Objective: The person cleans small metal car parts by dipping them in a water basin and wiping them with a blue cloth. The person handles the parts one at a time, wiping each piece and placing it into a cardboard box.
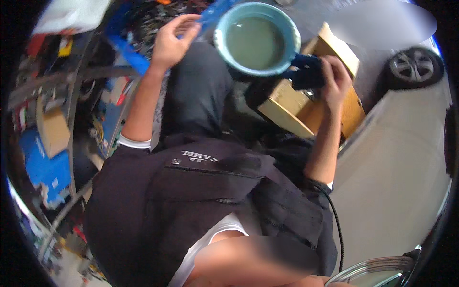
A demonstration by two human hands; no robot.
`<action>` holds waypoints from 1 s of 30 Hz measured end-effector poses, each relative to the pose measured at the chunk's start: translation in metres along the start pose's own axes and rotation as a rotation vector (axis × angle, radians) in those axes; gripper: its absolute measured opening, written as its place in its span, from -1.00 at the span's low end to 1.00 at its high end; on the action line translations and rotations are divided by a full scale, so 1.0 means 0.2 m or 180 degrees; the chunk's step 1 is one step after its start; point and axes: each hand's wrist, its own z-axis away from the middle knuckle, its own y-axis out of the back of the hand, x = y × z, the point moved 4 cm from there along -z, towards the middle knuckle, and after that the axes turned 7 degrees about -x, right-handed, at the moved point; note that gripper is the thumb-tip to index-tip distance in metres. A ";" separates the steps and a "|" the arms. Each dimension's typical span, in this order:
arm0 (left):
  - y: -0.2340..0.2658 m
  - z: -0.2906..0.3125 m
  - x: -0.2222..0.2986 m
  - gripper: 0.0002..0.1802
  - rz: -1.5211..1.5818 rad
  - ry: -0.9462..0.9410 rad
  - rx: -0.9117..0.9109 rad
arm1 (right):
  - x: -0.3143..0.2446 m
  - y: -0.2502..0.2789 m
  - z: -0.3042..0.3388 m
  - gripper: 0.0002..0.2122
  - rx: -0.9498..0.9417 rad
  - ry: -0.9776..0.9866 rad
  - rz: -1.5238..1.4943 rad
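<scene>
Fingers of the right hand (335, 80) are bent and closed around a dark blue piece (307, 76), which looks soft and flat, but blur hides its exact material. This piece is beside the lower right rim of a round, light blue basin (294, 29); whether they touch, I cannot tell. The basin has a smooth, thick rim with pale, worn patches, and inside is cloudy, grey-green liquid (256, 43). The left hand (174, 42) is to the left of the basin, with fingers half curved and the thumb close to them; I cannot tell if the tips pinch the thin blue edge (214, 13) next to them. Below the right hand is an angular box (287, 114) of yellowish-brown, wood-like boards. At far left of it, a blue crate (135, 61) contains many small, mixed pieces. On the right is a car wheel (414, 66) with metallic spokes and a black tyre.
</scene>
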 end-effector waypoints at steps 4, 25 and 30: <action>-0.66 -0.12 0.59 -0.37 -0.0420 -0.1305 -0.1250 | -0.04 -0.06 -0.01 -0.88 -0.0250 0.0060 -0.0308; -1.47 -0.36 0.59 -0.74 0.1967 -0.1657 -0.1973 | 0.14 0.37 0.28 -0.51 -0.0339 -0.0555 0.0484; -1.47 -0.38 0.68 -0.84 0.2179 -0.1336 -0.1685 | 0.04 0.43 0.26 -0.61 0.0458 0.0045 0.1648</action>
